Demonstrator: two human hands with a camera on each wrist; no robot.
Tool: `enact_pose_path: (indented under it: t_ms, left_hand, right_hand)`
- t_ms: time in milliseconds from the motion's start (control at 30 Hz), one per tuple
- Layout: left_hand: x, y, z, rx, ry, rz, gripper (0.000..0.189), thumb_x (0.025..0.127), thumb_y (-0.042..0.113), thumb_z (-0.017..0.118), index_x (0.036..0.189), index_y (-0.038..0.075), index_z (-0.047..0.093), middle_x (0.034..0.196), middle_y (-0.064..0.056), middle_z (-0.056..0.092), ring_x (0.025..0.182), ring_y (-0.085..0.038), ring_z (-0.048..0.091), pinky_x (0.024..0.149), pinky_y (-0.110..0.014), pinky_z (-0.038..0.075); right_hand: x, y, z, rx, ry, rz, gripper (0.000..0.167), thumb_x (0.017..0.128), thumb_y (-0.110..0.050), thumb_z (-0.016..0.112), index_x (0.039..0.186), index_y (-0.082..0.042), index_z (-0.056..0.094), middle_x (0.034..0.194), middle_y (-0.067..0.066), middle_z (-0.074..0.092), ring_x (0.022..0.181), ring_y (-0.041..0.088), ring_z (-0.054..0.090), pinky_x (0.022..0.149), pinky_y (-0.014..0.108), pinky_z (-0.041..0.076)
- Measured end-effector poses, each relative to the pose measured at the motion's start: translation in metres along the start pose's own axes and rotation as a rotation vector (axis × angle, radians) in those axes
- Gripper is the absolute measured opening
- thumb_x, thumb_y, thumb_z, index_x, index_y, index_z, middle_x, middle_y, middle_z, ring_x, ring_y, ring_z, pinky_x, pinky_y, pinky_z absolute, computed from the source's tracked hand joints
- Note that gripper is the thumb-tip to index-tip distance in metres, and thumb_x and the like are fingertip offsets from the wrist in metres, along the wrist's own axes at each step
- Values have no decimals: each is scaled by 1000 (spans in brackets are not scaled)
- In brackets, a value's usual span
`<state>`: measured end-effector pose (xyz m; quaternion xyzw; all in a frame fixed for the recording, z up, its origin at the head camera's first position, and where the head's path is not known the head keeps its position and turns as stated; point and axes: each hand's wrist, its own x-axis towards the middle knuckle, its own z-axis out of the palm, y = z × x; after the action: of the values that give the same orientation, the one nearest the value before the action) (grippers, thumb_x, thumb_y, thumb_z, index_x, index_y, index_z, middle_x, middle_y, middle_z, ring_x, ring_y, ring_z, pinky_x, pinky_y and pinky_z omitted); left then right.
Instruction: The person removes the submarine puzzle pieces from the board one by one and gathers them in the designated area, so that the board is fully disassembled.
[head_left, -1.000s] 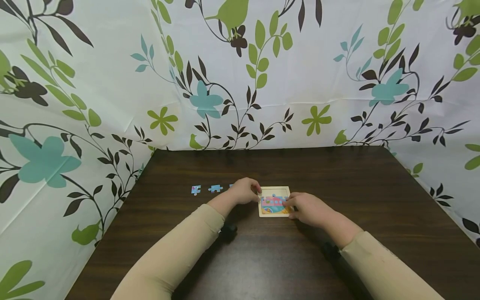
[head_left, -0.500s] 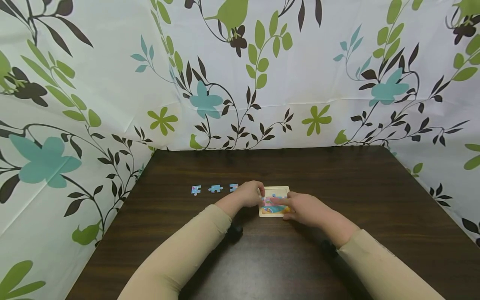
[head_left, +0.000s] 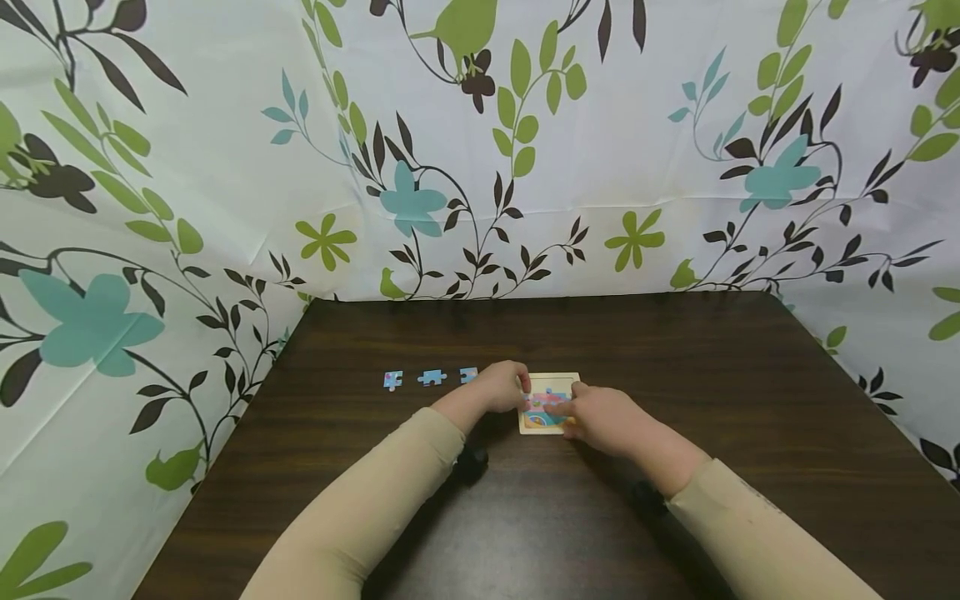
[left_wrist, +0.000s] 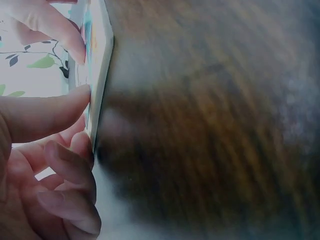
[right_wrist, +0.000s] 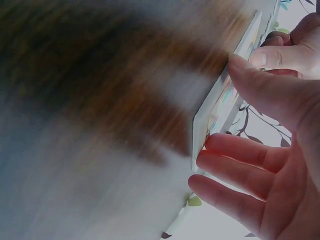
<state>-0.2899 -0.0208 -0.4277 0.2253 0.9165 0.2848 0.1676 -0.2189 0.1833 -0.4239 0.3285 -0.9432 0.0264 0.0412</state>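
Observation:
A shallow wooden puzzle tray lies on the dark table, its lower part filled with colourful jigsaw pieces. My left hand is at the tray's left side. Its thumb touches the pieces, while its other fingers bend loosely beside the rim. From the right, my right hand reaches over the tray. Its thumb lies across the picture near the left thumb, and its other fingers extend fairly straight at the tray's edge. Both hands cover parts of the puzzle.
Three loose blue jigsaw pieces lie in a row to the left: one at the far left, a middle piece and one beside my left hand. A patterned curtain hangs behind the table.
My left hand has shifted slightly right onto the tray, uncovering the nearest loose piece. My right hand first reached further left across the puzzle, then drew back a little and lower.

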Motion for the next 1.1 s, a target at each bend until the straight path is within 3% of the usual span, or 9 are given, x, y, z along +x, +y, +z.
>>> enact_pose_path:
  t_ms: [633,867,1100]
  left_hand:
    - [6,9,-3,61,-27,-1,24,79,4,79,81,10,56,79,-2,54,68,-16,49,59,-28,41]
    - [9,9,-4,-101,-95,0,15,81,-4,74,83,3,61,73,-3,55,58,-13,53,54,-24,46]
    - [10,3,-3,-162,-56,-6,7,84,1,73,80,4,68,66,1,56,56,-10,52,53,-23,45]
  right_hand:
    - [1,-1,1,22,-21,31,39,79,-23,84,117,-24,75,81,7,51,56,15,43,51,35,43]
    - [1,-2,-1,11,-10,37,38,79,-23,84,116,-24,75,81,8,53,55,16,44,50,35,43]
    - [0,-3,-1,12,-13,39,39,79,-22,84,117,-25,75,84,10,55,55,16,46,51,35,44]
